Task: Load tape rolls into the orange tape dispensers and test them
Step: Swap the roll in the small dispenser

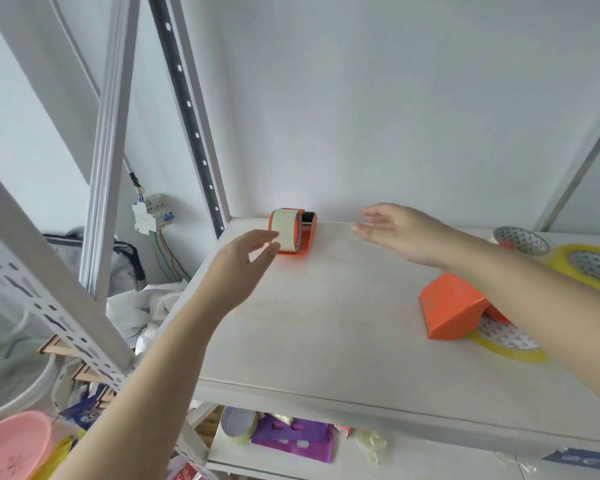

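Note:
An orange tape dispenser (pixel 303 237) with a pale tape roll (pixel 284 228) loaded in it stands at the back left of the white shelf (pixel 326 323). My left hand (pixel 243 268) is open, its fingertips just at the roll's near side. My right hand (pixel 402 233) hovers open to the right of that dispenser, holding nothing. A second orange dispenser (pixel 454 310) lies tilted at the right on a yellowish tape roll (pixel 506 344), partly under my right forearm.
Two more tape rolls (pixel 522 241) (pixel 593 268) lie at the shelf's far right. A slotted metal upright (pixel 187 109) stands at the back left corner. The lower shelf holds a tape roll (pixel 239 427) and purple packaging (pixel 291 441). A pink basin (pixel 11 445) sits low left.

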